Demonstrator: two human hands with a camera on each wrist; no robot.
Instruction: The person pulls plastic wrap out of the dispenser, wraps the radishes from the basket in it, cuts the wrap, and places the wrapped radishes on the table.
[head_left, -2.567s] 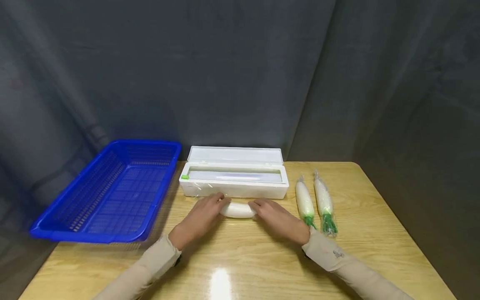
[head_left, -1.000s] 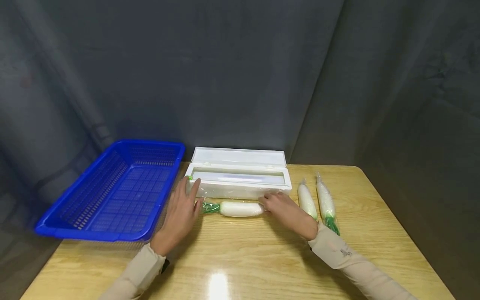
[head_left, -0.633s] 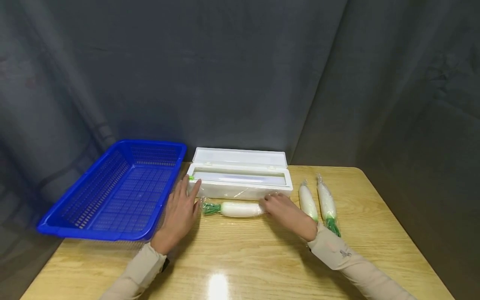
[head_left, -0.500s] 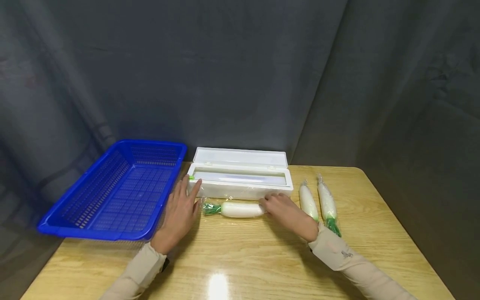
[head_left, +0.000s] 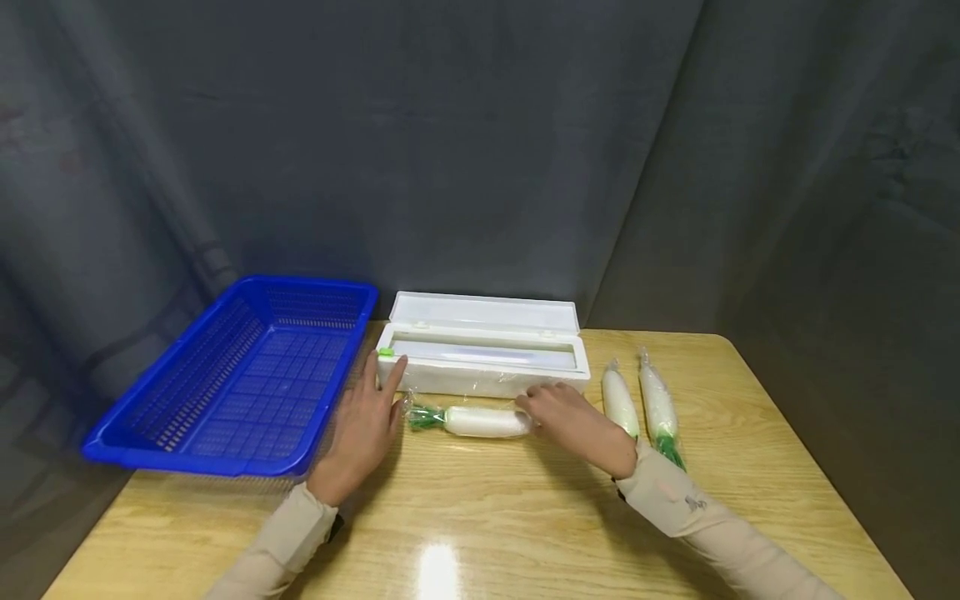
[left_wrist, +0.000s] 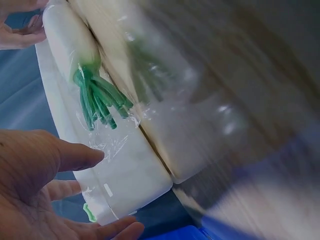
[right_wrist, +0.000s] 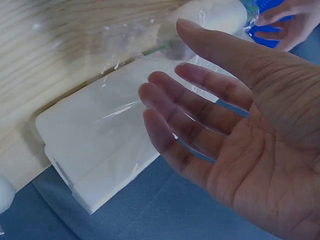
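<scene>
A white radish [head_left: 487, 422] with green stalks [left_wrist: 100, 97] lies crosswise on the table, with clear cling film around it. Right behind it stands a white cling film dispenser [head_left: 480, 379], lid raised, with a green slide cutter [head_left: 386, 352] at its left end. My left hand [head_left: 363, 425] is at that left end, fingers spread, with fingertips at the front edge by the cutter. My right hand [head_left: 566, 417] is at the radish's tip, close against the dispenser's front. In the right wrist view its fingers are loosely bent and the thumb stands apart from them.
Two more film-wrapped radishes [head_left: 619, 400] [head_left: 658, 400] lie side by side at the right. A large blue plastic basket [head_left: 247, 375] stands at the left. A dark curtain [head_left: 480, 150] hangs behind the wooden table [head_left: 525, 517].
Both hands were around the radish at first. My left hand has moved left to the dispenser's end, baring the green stalks. My right hand has shifted slightly right; lately both stay nearly still.
</scene>
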